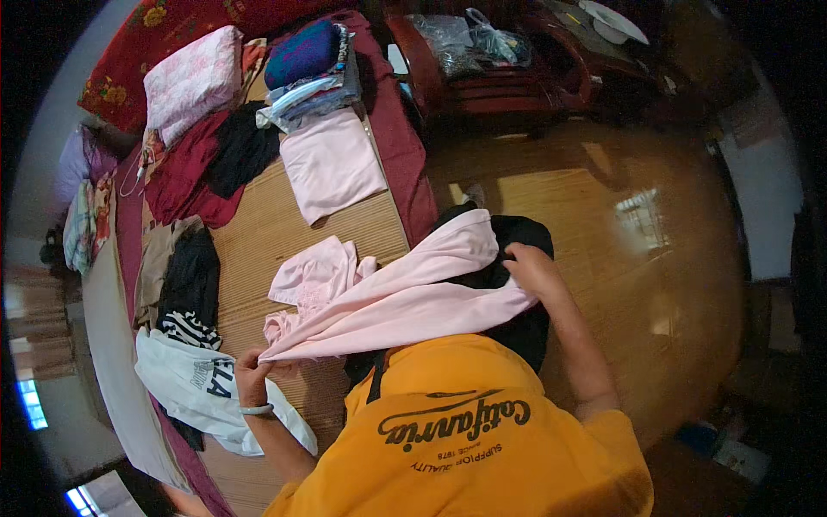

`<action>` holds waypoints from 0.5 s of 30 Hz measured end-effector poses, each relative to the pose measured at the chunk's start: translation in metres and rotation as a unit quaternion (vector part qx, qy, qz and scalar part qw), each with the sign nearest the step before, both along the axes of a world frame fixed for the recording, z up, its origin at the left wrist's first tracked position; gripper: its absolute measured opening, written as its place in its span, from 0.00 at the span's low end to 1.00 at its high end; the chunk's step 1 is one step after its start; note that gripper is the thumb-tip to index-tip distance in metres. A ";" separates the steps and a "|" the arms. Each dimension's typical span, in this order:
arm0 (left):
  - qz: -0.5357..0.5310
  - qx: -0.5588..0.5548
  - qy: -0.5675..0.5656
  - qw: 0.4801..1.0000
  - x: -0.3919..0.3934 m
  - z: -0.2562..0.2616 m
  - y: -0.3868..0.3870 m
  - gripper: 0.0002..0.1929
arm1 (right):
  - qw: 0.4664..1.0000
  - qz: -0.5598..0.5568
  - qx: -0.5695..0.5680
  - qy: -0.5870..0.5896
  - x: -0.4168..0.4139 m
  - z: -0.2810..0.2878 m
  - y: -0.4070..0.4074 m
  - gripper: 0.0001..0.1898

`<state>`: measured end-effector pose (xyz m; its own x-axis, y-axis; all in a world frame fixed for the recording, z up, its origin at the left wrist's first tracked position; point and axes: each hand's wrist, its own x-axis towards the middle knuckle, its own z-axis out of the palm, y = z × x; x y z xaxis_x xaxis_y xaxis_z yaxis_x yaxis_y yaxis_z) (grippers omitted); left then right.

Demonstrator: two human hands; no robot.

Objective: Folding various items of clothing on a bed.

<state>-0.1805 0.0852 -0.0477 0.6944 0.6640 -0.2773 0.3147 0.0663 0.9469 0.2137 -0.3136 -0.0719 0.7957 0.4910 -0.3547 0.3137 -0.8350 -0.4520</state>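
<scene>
A pale pink garment (387, 307) stretches across my lap in two long, loose sections. At its left end my left hand (251, 375), with a pale bangle on the wrist, pinches the cloth. My right hand (535, 274) grips the far end of the lower section, its thumb and finger partly raised. The upper section drapes over my dark-clothed knee. Crumpled pink cloth (316, 278) lies against the garment on the ribbed mat (258, 239); whether it is part of the same piece is hidden. Beyond it, a flat folded pink garment (331, 161) rests near the bed's edge.
Left of me lie a white printed top (187, 368), black clothing (190, 278) and a brown garment (155, 265). Farther off are dark red cloth (187, 174), a folded pink quilt (190, 81) and a stack of folded clothes (310, 71). A wooden chair (504, 90) holds plastic bags.
</scene>
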 end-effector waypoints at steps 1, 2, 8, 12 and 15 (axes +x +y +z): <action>0.002 0.025 -0.005 1.000 0.001 -0.001 0.001 0.05 | 1.000 -0.003 0.000 -0.002 0.001 -0.002 0.008 0.17; 0.005 0.016 -0.013 1.000 0.001 -0.002 0.001 0.05 | 1.000 -0.013 0.002 0.005 0.002 -0.003 0.015 0.18; 0.028 0.033 -0.020 0.999 -0.012 -0.010 0.001 0.06 | 0.996 -0.017 0.090 0.010 0.028 -0.058 0.005 0.13; 0.022 0.019 -0.049 0.998 -0.015 -0.007 -0.001 0.06 | 0.982 -0.075 0.145 0.094 0.041 -0.034 -0.013 0.09; -0.013 -0.007 -0.062 0.998 -0.013 -0.001 0.002 0.06 | 0.936 -0.137 0.238 0.219 0.050 0.009 -0.043 0.09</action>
<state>-0.1934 0.0871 -0.0489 0.7409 0.6420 -0.1972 0.1961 0.0740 0.9778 0.2634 -0.3568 -0.0629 0.7441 0.4751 -0.4697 -0.1859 -0.5280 -0.8287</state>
